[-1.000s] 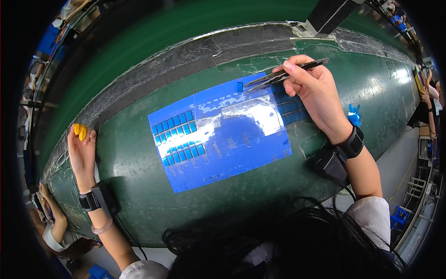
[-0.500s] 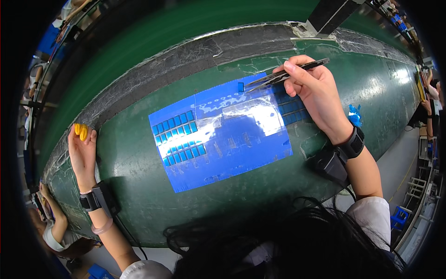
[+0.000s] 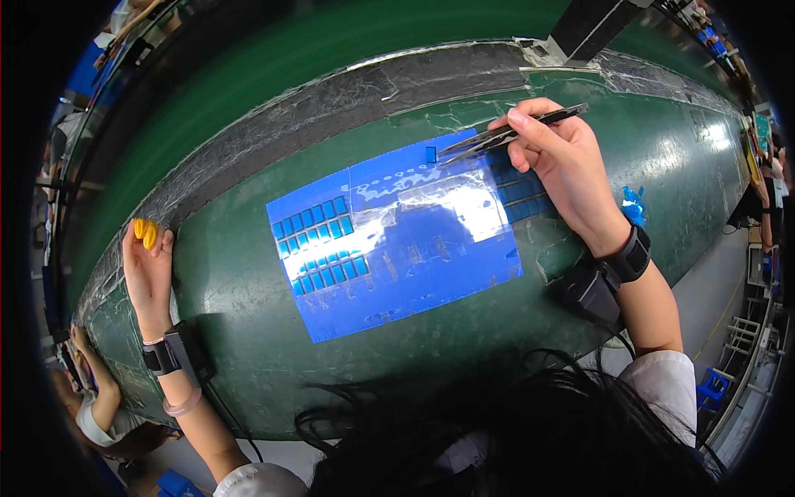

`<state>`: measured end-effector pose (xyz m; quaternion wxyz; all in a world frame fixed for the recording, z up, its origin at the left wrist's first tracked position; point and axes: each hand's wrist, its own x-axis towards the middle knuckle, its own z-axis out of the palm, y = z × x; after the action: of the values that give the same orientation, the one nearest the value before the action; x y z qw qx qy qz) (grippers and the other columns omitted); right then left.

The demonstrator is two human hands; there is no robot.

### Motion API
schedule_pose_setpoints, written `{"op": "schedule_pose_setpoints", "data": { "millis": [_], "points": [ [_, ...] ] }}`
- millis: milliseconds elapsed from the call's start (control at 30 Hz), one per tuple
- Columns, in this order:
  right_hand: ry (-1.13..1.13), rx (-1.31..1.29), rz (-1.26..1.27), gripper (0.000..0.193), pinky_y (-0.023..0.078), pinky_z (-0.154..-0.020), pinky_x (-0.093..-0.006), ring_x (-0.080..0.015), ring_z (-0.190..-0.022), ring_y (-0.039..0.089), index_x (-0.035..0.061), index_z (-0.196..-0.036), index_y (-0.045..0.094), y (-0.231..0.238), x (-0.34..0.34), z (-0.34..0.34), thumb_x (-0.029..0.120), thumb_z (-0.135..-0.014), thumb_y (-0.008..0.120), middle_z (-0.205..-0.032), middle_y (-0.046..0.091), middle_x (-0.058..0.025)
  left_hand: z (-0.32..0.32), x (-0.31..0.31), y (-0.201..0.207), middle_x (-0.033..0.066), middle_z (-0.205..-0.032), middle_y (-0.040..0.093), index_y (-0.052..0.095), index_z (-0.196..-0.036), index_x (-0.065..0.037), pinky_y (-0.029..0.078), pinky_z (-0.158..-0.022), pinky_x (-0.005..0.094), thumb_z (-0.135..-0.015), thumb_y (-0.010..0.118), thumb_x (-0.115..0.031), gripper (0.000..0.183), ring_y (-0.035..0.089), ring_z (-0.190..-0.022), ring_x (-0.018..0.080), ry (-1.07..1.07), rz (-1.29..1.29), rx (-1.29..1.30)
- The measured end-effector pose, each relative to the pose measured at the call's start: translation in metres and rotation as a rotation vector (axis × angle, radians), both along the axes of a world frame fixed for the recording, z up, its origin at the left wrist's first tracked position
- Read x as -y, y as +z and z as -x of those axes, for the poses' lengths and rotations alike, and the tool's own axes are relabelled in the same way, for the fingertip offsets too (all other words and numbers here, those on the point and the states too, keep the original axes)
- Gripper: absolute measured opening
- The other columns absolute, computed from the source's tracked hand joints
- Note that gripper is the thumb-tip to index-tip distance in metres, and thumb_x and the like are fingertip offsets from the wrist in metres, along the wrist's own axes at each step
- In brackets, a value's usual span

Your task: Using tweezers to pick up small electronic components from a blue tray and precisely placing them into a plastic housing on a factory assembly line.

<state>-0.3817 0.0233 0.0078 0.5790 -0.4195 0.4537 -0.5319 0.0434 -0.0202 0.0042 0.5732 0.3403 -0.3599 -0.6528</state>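
Observation:
My right hand (image 3: 571, 178) is closed round dark metal tweezers (image 3: 530, 128), which point left. Beside their tips is a small dark-blue rectangular piece (image 3: 431, 155), over the far part of a blue sheet (image 3: 397, 306). Whether the tips grip this piece is too small to tell. On the sheet's left part lie rows of small glossy blue rectangles (image 3: 319, 215). My left hand (image 3: 149, 277) rests at the table's left, apart from the sheet, its fingers loosely bent and apart. Yellow finger cots (image 3: 146, 233) cover some of its fingertips, and nothing is held there.
More blue rectangles (image 3: 523, 199) lie in rows under my right hand. A crumpled blue scrap (image 3: 633, 205) sits right of my wrist. The green table (image 3: 240, 348) has a dark taped strip (image 3: 331, 95) along its far side, and a black post (image 3: 588, 33) stands there. Co-workers sit at both sides.
Both my hands and the tweezers stay almost still, and the sheet is shifted very slightly right. At the far right rim a green object has come into view near a co-worker.

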Motion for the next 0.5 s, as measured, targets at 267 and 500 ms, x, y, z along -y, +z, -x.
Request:
{"op": "schedule_pose_setpoints", "data": {
  "millis": [267, 500],
  "points": [
    [-0.007, 0.008, 0.011, 0.015, 0.039, -0.054, -0.0185, -0.0074, -0.059, 0.05, 0.0012, -0.081, 0.051, -0.0003, 0.0001, -0.0011, 0.014, -0.075, 0.052, -0.067, 0.052, -0.0028, 0.004, 0.0, 0.0013, 0.0026, -0.065, 0.035, 0.04, -0.074, -0.004, 0.03, -0.063, 0.0231, -0.082, 0.037, -0.015, 0.014, 0.03, -0.053, 0.0093, 0.039, -0.018, 0.007],
    [0.007, 0.003, 0.012, 0.014, 0.038, -0.055, -0.0189, -0.0077, -0.059, 0.05, 0.002, -0.081, 0.051, -0.0009, 0.0002, -0.0007, 0.015, -0.075, 0.052, -0.065, 0.052, -0.0033, 0.0029, 0.0002, 0.0012, 0.0027, -0.064, 0.035, 0.04, -0.073, -0.004, 0.03, -0.063, 0.0238, -0.082, 0.037, -0.015, 0.015, 0.03, -0.052, 0.0097, 0.041, -0.013, 0.006]
  ]
}}
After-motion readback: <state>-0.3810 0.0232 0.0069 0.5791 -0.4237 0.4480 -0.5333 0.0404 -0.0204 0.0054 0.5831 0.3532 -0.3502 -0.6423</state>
